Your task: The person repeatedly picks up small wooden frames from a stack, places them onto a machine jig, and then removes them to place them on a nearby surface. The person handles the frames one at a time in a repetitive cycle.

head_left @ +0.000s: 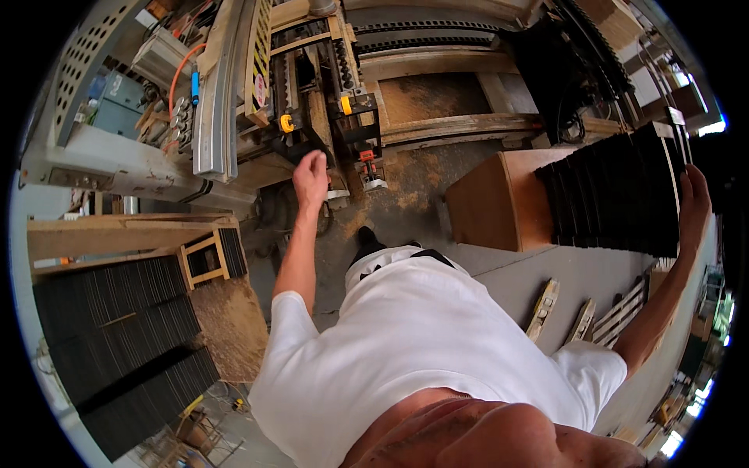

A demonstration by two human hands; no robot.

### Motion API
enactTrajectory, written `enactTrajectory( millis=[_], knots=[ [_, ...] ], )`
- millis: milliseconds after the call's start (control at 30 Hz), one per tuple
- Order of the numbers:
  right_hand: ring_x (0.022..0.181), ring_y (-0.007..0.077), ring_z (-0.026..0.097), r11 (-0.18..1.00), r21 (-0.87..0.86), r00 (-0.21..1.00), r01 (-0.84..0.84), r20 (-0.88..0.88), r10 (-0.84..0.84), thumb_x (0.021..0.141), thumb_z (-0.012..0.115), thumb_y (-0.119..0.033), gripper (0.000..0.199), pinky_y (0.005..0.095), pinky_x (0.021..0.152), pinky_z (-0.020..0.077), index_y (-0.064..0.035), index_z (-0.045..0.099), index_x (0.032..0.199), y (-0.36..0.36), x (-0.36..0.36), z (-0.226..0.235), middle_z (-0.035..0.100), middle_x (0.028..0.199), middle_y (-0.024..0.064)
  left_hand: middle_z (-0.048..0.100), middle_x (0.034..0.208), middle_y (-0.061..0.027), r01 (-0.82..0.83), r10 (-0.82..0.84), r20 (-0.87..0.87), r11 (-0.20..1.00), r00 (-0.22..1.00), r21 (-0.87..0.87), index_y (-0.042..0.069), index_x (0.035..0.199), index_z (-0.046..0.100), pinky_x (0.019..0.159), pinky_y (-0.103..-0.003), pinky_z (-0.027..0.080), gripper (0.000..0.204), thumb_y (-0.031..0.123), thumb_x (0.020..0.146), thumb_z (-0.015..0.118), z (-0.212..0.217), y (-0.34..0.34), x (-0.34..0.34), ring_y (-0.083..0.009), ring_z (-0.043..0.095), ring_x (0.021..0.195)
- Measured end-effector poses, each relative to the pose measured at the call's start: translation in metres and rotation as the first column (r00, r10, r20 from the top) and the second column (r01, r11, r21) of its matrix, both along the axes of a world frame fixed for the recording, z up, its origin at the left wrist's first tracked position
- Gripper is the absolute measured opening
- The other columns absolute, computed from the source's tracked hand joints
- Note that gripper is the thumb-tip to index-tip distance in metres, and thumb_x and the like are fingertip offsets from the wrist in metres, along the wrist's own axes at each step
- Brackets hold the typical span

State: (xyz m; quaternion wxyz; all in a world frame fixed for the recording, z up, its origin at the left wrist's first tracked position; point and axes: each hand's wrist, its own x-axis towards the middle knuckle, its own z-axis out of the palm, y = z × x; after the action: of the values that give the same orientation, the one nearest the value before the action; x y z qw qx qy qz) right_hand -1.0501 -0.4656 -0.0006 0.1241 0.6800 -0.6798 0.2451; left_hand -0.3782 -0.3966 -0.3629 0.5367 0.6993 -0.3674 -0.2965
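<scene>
My left hand [310,181] is closed, knuckles up, at the near end of the woodworking machine [312,93]. It is beside a dark bar below a yellow knob [287,123]; whether anything is in its fingers is hidden. Far out to the right, my right hand [694,204] has its fingers bent at the end of a thin, long-sided frame [680,139]. That frame is at the top of a tall stack of black-edged pieces [608,191], which rests on a brown wooden block [499,201].
Black-edged pieces [117,312] are stacked on the left beside a small wooden frame [204,261] and a dusty board [226,320]. A metal rail [218,93] runs along the machine's left. Sawdust [413,179] covers the floor ahead. Wooden pieces [544,308] lie to the right.
</scene>
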Motion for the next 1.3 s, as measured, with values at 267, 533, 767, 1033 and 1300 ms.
enactTrajectory(
  millis=[267, 533, 767, 1033, 1300],
  knots=[
    [0.105, 0.0215, 0.062, 0.899, -0.212, 0.909, -0.383, 0.088, 0.408, 0.089, 0.063, -0.002, 0.024, 0.0328, 0.087, 0.0512, -0.0041, 0.064, 0.112, 0.044, 0.161, -0.001, 0.066, 0.111, 0.0112, 0.068, 0.089, -0.0070, -0.103, 0.059, -0.433, 0.992, 0.899, -0.077, -0.003, 0.108, 0.063, 0.071, -0.028, 0.054, 0.034, 0.028, 0.093, 0.062, 0.020, -0.171, 0.055, -0.0164, 0.066, 0.076],
    [0.090, 0.0314, 0.063, 0.820, 0.001, 0.820, -0.573, -0.001, 0.573, 0.077, 0.068, 0.004, 0.020, 0.0369, 0.077, 0.0510, -0.0011, 0.064, 0.096, 0.011, 0.285, -0.047, 0.066, 0.099, 0.0138, 0.067, 0.091, -0.0041, -0.159, 0.167, -0.551, 0.985, 0.818, 0.063, 0.004, 0.106, 0.063, 0.074, -0.033, 0.055, 0.043, 0.044, 0.088, 0.065, 0.004, -0.313, 0.111, -0.0160, 0.065, 0.080],
    [0.084, 0.0271, 0.061, 0.829, 0.168, 0.830, -0.534, 0.291, 0.475, 0.081, 0.065, 0.002, 0.019, 0.0329, 0.071, 0.0495, -0.0026, 0.064, 0.099, -0.050, 0.334, -0.094, 0.066, 0.094, 0.0101, 0.066, 0.083, -0.0018, -0.140, 0.155, -0.607, 0.988, 0.779, 0.073, 0.006, 0.099, 0.063, 0.071, -0.034, 0.054, 0.038, 0.041, 0.086, 0.069, -0.015, -0.350, 0.140, -0.0153, 0.064, 0.073],
    [0.084, 0.0265, 0.062, 0.732, 0.171, 0.730, -0.660, 0.379, 0.570, 0.081, 0.067, -0.001, 0.019, 0.0331, 0.070, 0.0501, -0.0041, 0.066, 0.100, -0.121, 0.399, -0.125, 0.066, 0.091, 0.0100, 0.058, 0.112, -0.0122, -0.201, -0.010, -0.868, 0.971, 0.497, -0.127, 0.003, 0.118, 0.052, 0.086, -0.041, 0.053, 0.042, 0.031, 0.090, 0.065, -0.030, -0.352, 0.156, -0.0266, 0.060, 0.100],
    [0.087, 0.0292, 0.060, 0.369, 0.070, 0.376, -0.927, 0.138, 0.916, 0.081, 0.066, -0.010, 0.015, 0.0388, 0.076, 0.0494, -0.0072, 0.066, 0.096, -0.226, 0.536, -0.202, 0.067, 0.090, 0.0082, 0.062, 0.102, -0.0108, -0.178, -0.033, -0.864, 0.974, 0.502, -0.140, 0.002, 0.112, 0.054, 0.072, -0.036, 0.058, 0.025, 0.018, 0.093, 0.059, -0.027, -0.239, 0.100, -0.0235, 0.066, 0.088]
  ],
)
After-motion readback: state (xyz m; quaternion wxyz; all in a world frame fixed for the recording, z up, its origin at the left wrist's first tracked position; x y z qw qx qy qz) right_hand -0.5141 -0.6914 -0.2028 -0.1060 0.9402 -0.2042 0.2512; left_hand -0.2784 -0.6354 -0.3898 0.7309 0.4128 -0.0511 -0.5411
